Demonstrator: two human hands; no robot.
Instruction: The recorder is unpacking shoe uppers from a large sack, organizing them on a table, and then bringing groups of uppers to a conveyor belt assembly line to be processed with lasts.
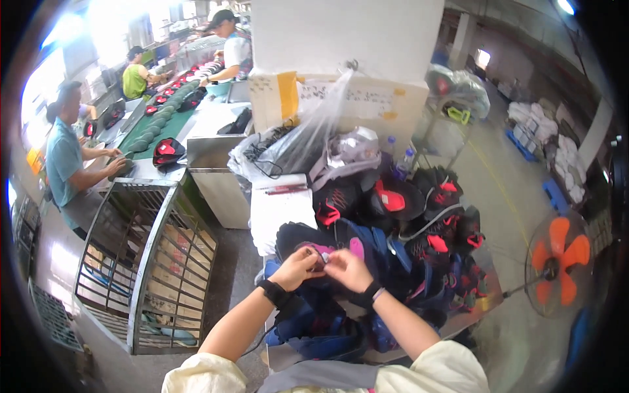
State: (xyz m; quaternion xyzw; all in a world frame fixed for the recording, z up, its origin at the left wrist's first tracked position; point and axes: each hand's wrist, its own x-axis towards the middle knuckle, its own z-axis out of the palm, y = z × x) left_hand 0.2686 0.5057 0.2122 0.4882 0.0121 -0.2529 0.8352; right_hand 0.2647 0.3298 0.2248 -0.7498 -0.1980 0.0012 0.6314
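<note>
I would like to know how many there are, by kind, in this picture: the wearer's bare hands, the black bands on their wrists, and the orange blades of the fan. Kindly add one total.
Bare hands: 2
Black wristbands: 2
Orange fan blades: 5
Total: 9

Shoe factory, production floor. Upper left: long green conveyor belt (178,123) carrying red-and-black shoe pieces (168,152), several workers (69,150) spaced along it. Barred metal cart (140,288) at the near end. Foreground worktable (481,308) heaped with dark shoes (393,200), many showing red or pink parts. Right side: orange-bladed fan (550,265), bulging white sacks (534,121), yellow line (490,164) running along the grey floor (501,242).
</note>
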